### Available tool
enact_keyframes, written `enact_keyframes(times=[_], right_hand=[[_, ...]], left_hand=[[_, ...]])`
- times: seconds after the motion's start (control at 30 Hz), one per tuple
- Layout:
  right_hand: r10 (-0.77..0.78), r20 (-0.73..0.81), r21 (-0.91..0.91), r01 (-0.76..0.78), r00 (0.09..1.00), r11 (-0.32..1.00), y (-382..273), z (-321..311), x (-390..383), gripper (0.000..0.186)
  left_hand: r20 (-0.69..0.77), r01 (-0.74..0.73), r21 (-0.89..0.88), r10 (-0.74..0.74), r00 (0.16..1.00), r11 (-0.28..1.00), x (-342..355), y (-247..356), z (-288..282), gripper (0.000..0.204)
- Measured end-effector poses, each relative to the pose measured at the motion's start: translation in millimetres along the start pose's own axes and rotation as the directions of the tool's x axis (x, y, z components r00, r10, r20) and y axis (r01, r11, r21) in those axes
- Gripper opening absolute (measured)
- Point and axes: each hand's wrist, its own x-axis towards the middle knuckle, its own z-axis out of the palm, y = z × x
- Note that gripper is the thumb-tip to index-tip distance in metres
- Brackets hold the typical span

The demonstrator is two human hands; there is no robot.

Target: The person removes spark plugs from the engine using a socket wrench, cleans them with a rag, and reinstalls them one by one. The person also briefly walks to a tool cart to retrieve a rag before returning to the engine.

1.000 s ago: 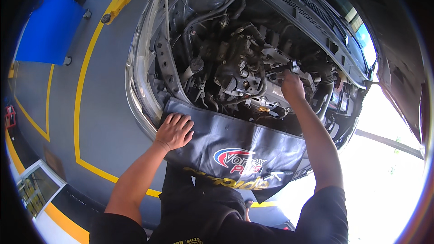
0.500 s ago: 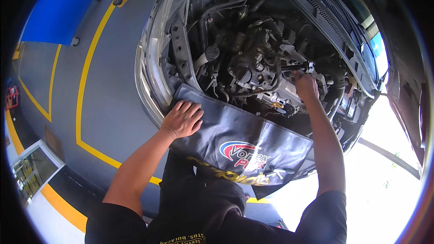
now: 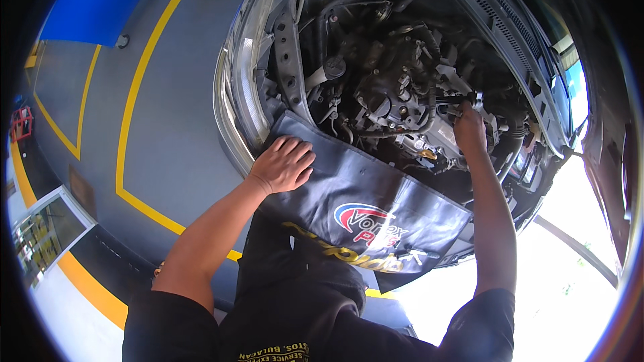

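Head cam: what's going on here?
A person is working at a car's exposed engine. Their right hand is down among the parts, at what looks like a dark-handled tool with a shiny head; the exact grip is too small to make out. The left hand rests on the black cover draped over the car's front edge.
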Motion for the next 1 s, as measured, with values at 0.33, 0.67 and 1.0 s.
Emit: enact_keyframes(times=[0.33,0.67,1.0], right_hand=[[-0.042,0.048,-0.021,0.043,0.998,0.999,0,-9,-1,0.048],[-0.059,0.078,-0.102,0.067,0.995,0.992,11,-5,7,0.058],[0.112,0.271,0.117,-0.148,0.956,0.982,13,-3,14,0.058]], left_hand=[[0.006,0.002,-0.013,-0.002,1.0,1.0,-1,-1,1,0.032],[0.004,0.001,-0.023,-0.001,1.0,1.0,-1,-1,1,0.032],[-0.018,0.0,-0.017,0.0,1.0,1.0,-1,-1,3,0.032]])
